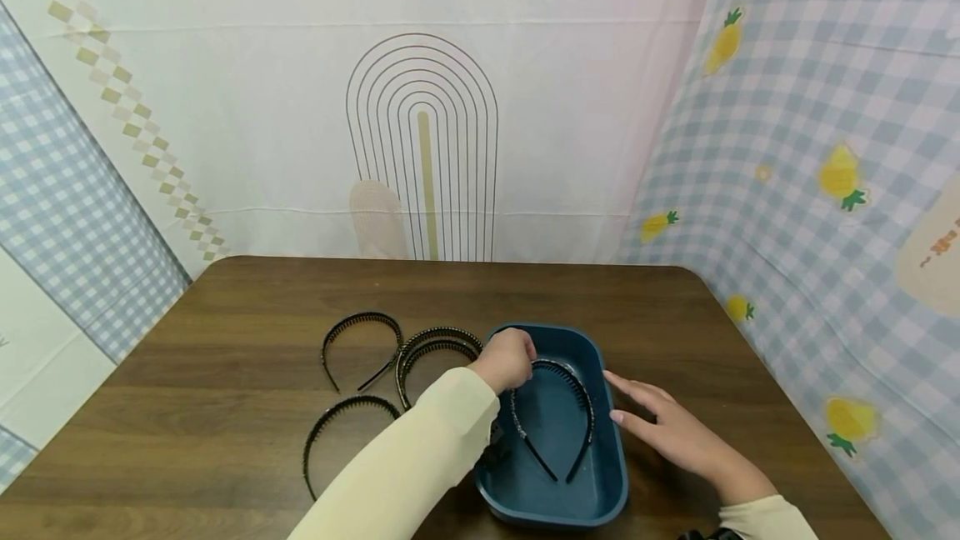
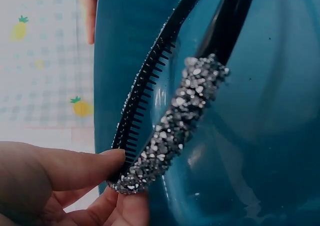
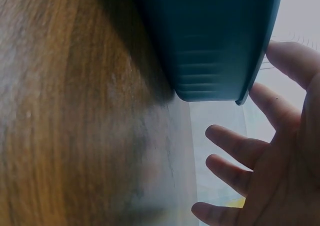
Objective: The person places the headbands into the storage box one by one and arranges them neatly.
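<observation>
My left hand (image 1: 507, 359) pinches a black headband (image 2: 172, 123) between thumb and fingers at its curved top, which is crusted with silvery stones. Small comb teeth line its inner side. Both tips of the headband point toward me, and it overlaps the inside of a blue plastic bin (image 1: 551, 503) in the head view. My right hand (image 1: 667, 423) is on the bin's right side, fingers spread and mostly straight. In the right wrist view, two of its fingertips (image 3: 287, 60) are right at the bin's rim.
Left of the bin, several more black headbands lie on the brown wooden table: one at the back (image 1: 365, 317), an overlapping pair (image 1: 444, 335) partly behind my left arm, and one in front (image 1: 318, 427) partly under my sleeve. Patterned cloth (image 1: 600, 107) hangs behind the table.
</observation>
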`<state>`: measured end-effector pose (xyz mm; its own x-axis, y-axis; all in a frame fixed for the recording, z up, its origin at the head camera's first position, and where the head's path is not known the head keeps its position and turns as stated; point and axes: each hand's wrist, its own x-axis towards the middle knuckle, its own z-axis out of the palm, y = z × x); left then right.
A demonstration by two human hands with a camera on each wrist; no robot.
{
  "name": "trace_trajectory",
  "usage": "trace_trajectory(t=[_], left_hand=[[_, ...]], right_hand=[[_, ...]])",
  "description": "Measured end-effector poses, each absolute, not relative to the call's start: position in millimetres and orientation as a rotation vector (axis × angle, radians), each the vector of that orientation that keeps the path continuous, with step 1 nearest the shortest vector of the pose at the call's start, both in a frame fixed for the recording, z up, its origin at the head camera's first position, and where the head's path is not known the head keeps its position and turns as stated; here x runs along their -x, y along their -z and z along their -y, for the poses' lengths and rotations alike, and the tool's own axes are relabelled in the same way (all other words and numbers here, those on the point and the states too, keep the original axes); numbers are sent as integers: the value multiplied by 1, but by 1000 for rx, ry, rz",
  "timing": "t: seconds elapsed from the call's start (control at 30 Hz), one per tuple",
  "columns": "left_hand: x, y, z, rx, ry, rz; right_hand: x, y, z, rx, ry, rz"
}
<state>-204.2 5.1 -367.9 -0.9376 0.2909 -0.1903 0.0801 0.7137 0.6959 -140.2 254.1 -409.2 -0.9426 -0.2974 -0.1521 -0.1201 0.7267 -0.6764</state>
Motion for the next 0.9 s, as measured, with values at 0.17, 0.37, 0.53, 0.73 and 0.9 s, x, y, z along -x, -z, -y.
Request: trace_trajectory(t=[0.17,0.37,0.53,0.73,0.9], left_hand=[[203,370,-4,-296,-998,-2634],[204,366,-4,-366,-880,-2659],[207,360,-2,-393,-882,-2667],[210,356,6,-394,-1042,-2622],[214,358,18,-382,-1267,-2488]], right_hand=[[138,410,-254,313,1016,-2674],[140,409,-254,336,1009,-2689],[144,406,-253,343,1008,-2696],[143,406,-252,334,1002,-2690],[141,407,-252,323,1004,-2690]])
